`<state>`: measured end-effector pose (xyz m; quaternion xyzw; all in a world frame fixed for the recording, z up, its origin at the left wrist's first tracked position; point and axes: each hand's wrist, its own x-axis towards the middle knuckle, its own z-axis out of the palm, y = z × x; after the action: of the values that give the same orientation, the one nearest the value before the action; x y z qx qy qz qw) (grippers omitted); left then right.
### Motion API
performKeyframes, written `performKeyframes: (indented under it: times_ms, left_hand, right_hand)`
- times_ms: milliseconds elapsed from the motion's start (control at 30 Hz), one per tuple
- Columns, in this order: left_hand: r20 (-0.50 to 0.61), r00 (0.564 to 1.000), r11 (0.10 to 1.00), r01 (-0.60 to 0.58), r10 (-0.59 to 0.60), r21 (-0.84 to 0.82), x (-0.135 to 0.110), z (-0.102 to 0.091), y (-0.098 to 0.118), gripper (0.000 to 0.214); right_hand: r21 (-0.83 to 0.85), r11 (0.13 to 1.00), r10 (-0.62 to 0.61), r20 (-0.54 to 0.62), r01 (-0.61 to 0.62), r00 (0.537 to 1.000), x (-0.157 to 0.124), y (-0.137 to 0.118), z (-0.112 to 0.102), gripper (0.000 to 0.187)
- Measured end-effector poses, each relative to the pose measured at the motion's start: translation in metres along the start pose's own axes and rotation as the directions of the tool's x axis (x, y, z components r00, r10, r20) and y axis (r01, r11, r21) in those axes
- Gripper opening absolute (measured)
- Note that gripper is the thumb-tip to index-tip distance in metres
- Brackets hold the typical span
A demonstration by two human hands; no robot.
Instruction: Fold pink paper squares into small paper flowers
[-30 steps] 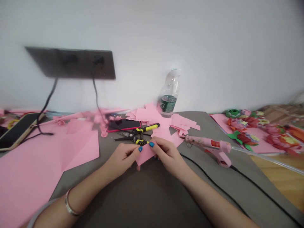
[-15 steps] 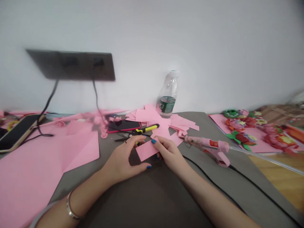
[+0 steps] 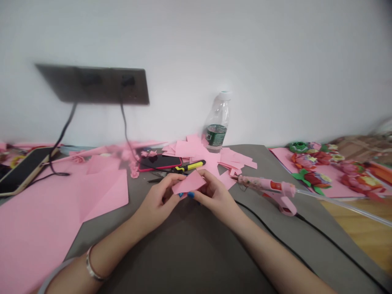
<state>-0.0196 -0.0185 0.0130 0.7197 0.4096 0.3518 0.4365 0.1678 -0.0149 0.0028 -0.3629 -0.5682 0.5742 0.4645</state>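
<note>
A small piece of pink paper (image 3: 190,183) is pinched between both hands above the grey table, bent or folded over. My left hand (image 3: 165,196) grips its left edge, thumb in front and fingers behind. On the other edge, my right hand (image 3: 216,192) closes the same way, its thumb near the left thumb. Just behind the hands lie yellow-and-black pliers (image 3: 190,166) and a phone with a red rim (image 3: 161,162). Loose cut pink paper pieces (image 3: 234,158) are spread behind and right of them.
A pink glue gun (image 3: 269,185) with its cord lies to the right. A plastic bottle (image 3: 217,122) stands by the wall. Large pink sheets (image 3: 45,220) and another phone (image 3: 24,169) cover the left. Paper flowers (image 3: 315,177) lie at far right, below a wall socket's level (image 3: 98,85).
My left hand has closed from open onto the paper's left edge. The paper, held flat by the right hand before, is now bent over between both hands.
</note>
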Motion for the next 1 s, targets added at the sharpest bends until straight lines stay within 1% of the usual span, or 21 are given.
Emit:
performKeyframes:
  times_ms: [67,167,233,300,367,433,500,567,633,733,833,900,1000]
  left_hand:
    - [-0.014,1.000,0.997,0.025,-0.026,-0.068,0.003,-0.001,-0.002,0.028]
    - [-0.069,0.995,0.994,0.065,-0.071,-0.083,0.006,-0.003,-0.005,0.032]
    - [-0.108,0.988,0.989,0.100,-0.112,-0.106,0.008,-0.003,-0.007,0.034]
    - [-0.129,0.981,0.981,0.126,-0.146,-0.149,0.008,-0.004,-0.009,0.035]
    - [-0.130,0.980,0.975,0.130,-0.154,-0.178,0.009,-0.004,-0.009,0.036]
    - [-0.092,0.985,0.976,0.132,-0.149,-0.172,0.009,-0.005,-0.009,0.037]
    - [-0.010,0.990,0.979,0.140,-0.143,-0.150,0.009,-0.007,-0.009,0.038]
    - [0.080,0.987,0.976,0.151,-0.140,-0.155,0.009,-0.007,-0.009,0.034]
    - [0.114,0.983,0.974,0.159,-0.142,-0.159,0.010,-0.007,-0.009,0.030]
    - [0.056,0.987,0.979,0.156,-0.150,-0.133,0.010,-0.005,-0.010,0.029]
    - [-0.011,0.990,0.981,0.136,-0.139,-0.137,0.010,-0.005,-0.011,0.032]
    - [-0.052,0.989,0.982,0.129,-0.137,-0.137,0.010,-0.005,-0.012,0.037]
    - [-0.045,0.989,0.978,0.134,-0.143,-0.161,0.010,-0.006,-0.012,0.040]
  right_hand:
    - [-0.004,1.000,0.001,-0.001,-0.001,1.000,0.001,0.001,-0.002,0.032]
    - [-0.006,1.000,0.006,0.010,-0.006,1.000,0.002,0.001,-0.004,0.029]
    - [-0.016,0.999,0.031,0.012,-0.031,0.999,0.002,0.001,-0.004,0.028]
    - [-0.031,0.998,0.062,-0.004,-0.062,0.998,0.003,0.000,-0.005,0.028]
    - [-0.053,0.995,0.077,-0.041,-0.079,0.996,0.003,-0.001,-0.006,0.031]
    - [-0.079,0.993,0.074,-0.096,-0.082,0.993,0.004,-0.002,-0.007,0.035]
    - [-0.087,0.994,0.059,-0.137,-0.071,0.989,0.004,-0.003,-0.008,0.038]
    - [-0.083,0.995,0.047,-0.154,-0.060,0.987,0.004,-0.004,-0.008,0.039]
    - [-0.078,0.996,0.039,-0.146,-0.051,0.989,0.003,-0.005,-0.008,0.038]
    - [-0.082,0.995,0.041,-0.095,-0.049,0.995,0.003,-0.005,-0.006,0.034]
    - [-0.108,0.989,0.100,-0.029,-0.103,0.995,0.002,-0.002,-0.004,0.032]
    - [-0.104,0.987,0.123,-0.022,-0.125,0.992,0.002,0.000,-0.004,0.032]
    - [-0.058,0.994,0.091,-0.052,-0.094,0.995,0.003,0.000,-0.005,0.034]
